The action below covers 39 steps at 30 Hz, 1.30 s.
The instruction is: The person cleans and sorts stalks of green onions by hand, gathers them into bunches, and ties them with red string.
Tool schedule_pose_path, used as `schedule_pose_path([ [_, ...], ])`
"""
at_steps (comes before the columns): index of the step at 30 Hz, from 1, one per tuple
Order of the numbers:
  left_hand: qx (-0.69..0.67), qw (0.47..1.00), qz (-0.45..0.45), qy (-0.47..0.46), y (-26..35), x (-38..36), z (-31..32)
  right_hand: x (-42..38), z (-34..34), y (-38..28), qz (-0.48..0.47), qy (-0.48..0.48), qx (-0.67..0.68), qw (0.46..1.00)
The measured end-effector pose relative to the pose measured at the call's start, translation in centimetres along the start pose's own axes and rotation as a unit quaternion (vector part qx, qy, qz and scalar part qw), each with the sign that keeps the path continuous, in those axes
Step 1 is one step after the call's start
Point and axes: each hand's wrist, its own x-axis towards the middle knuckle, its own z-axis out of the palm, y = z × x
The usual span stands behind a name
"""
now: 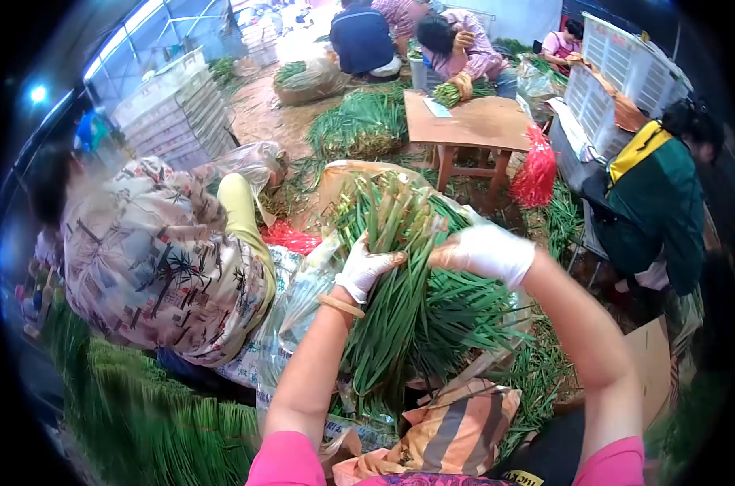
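A thick bunch of long green-leaved stalks (pixel 396 300) is in front of me, pale cut ends up and leaves hanging down. My left hand (pixel 369 269), in a white glove, is closed around its left side, thumb across the stalks. My right hand (pixel 485 253), also white-gloved and blurred by motion, is at the bunch's right side, fingers pointing left toward it; its grip cannot be made out. More green leaves (pixel 477 304) spread out below my right hand. Clear plastic sheeting (pixel 291 324) lies left of the bunch, and a striped orange and grey cloth (pixel 465 425) is below it.
A person in a patterned shirt (pixel 145 259) sits close on my left. Ahead stands a low wooden table (pixel 473 121), with red plastic strips (pixel 535 170) hanging at its corner. Another person in a green and yellow jacket (pixel 655 194) is at right, near stacked white crates (pixel 618 73).
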Motion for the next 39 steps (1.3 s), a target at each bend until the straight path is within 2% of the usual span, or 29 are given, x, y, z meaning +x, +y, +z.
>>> schedule_pose_path([
  [1, -0.005, 1.0, 0.012, 0.0, -0.6, 0.3, -0.6, -0.2, -2.4, 0.8, -0.132, 0.099, -0.051, 0.985],
  [2, -0.018, 0.999, -0.012, 0.029, 0.4, -0.5, 0.6, -0.6, -4.7, 1.7, -0.26, 0.192, -0.102, 0.941],
  [4, -0.029, 0.997, -0.041, 0.05, 0.7, -0.9, 0.9, -4.8, -9.1, -0.2, -0.303, 0.254, 0.07, 0.916],
  [6, -0.018, 0.998, -0.037, 0.045, -0.2, -0.6, 0.0, -8.9, -10.4, -1.6, -0.294, 0.338, 0.318, 0.836],
  [7, -0.016, 0.998, -0.037, 0.04, -0.4, -0.6, -0.2, -9.5, -9.2, -1.2, -0.302, 0.366, 0.339, 0.812],
  [10, -0.012, 0.998, -0.032, 0.043, -0.1, -1.5, 0.7, -5.5, -3.2, 5.8, -0.217, 0.223, 0.518, 0.797],
  [11, 0.002, 0.999, -0.017, 0.03, -0.3, -1.7, 0.7, -2.6, 0.5, 8.0, -0.208, 0.265, 0.552, 0.763],
  [12, 0.017, 1.0, -0.003, 0.018, -0.4, -1.9, 0.8, -5.4, 2.1, 3.6, -0.063, 0.282, 0.4, 0.87],
  [14, 0.051, 0.998, -0.011, 0.017, 0.8, -3.0, 2.7, -2.6, 6.9, 5.7, -0.128, 0.248, 0.464, 0.84],
  [16, 0.133, 0.991, 0.029, 0.003, 0.9, -3.5, 3.9, -1.2, 9.1, 4.0, -0.205, 0.204, 0.576, 0.765],
  [17, 0.151, 0.988, 0.037, 0.0, 1.0, -4.0, 5.2, -0.6, 9.3, 3.3, -0.232, 0.175, 0.582, 0.76],
  [18, 0.161, 0.985, 0.051, -0.014, 0.1, -3.7, 5.5, -1.0, 9.6, 1.8, -0.207, 0.207, 0.615, 0.732],
  [20, 0.048, 0.997, 0.052, -0.037, -0.9, -4.3, 7.4, -2.0, 9.9, 0.6, -0.169, 0.248, 0.66, 0.689],
  [21, 0.138, 0.989, 0.038, -0.047, 0.8, -5.3, 9.6, -3.0, 10.0, 0.4, -0.228, 0.279, 0.644, 0.675],
  [22, 0.053, 0.993, 0.04, -0.097, 0.9, -5.7, 11.4, -4.1, 10.2, 0.3, -0.285, 0.308, 0.625, 0.658],
  [23, 0.222, 0.965, 0.1, -0.096, 0.4, -5.9, 11.9, -5.2, 9.9, 0.6, -0.296, 0.325, 0.617, 0.653],
  [24, 0.382, 0.906, 0.157, -0.095, 0.1, -6.1, 12.5, -5.4, 10.1, 1.2, -0.319, 0.385, 0.576, 0.646],
  [25, 0.514, 0.835, 0.185, -0.072, 0.0, -6.5, 13.3, -6.2, 10.1, 2.6, -0.26, 0.362, 0.595, 0.669],
  [26, 0.521, 0.832, 0.176, -0.076, -0.4, -7.2, 14.4, -7.2, 10.4, 3.9, -0.199, 0.338, 0.611, 0.688],
  [27, 0.536, 0.823, 0.168, -0.085, -0.5, -7.8, 15.7, -8.6, 10.4, 3.8, -0.219, 0.365, 0.623, 0.657],
  [28, 0.552, 0.813, 0.162, -0.093, -0.7, -8.2, 16.9, -9.4, 10.8, 4.7, -0.204, 0.387, 0.613, 0.658],
  [29, 0.57, 0.788, 0.217, -0.084, -2.5, -8.4, 17.0, -10.4, 10.4, 5.0, -0.199, 0.4, 0.595, 0.669],
  [30, 0.596, 0.77, 0.208, -0.092, -3.1, -8.7, 17.9, -11.3, 10.1, 5.4, -0.193, 0.413, 0.576, 0.678],
  [31, 0.61, 0.762, 0.191, -0.102, -3.4, -9.3, 19.0, -11.7, 10.5, 6.7, -0.129, 0.404, 0.621, 0.659],
  [32, 0.624, 0.753, 0.177, -0.11, -3.7, -9.8, 20.0, -12.3, 10.7, 7.1, -0.13, 0.396, 0.654, 0.632],
  [33, 0.602, 0.75, 0.245, -0.118, -4.4, -10.1, 20.2, -12.3, 11.1, 8.0, -0.151, 0.391, 0.667, 0.616],
  [37, 0.576, 0.764, 0.222, -0.188, -4.5, -10.8, 19.5, -13.2, 13.4, 10.0, -0.185, 0.375, 0.692, 0.589],
  [38, 0.549, 0.78, 0.24, -0.18, -3.6, -11.2, 18.8, -13.2, 13.5, 10.1, -0.182, 0.373, 0.691, 0.591],
  [39, 0.499, 0.822, 0.225, -0.155, -3.0, -11.1, 18.2, -14.0, 13.5, 9.9, -0.181, 0.349, 0.712, 0.582],
])
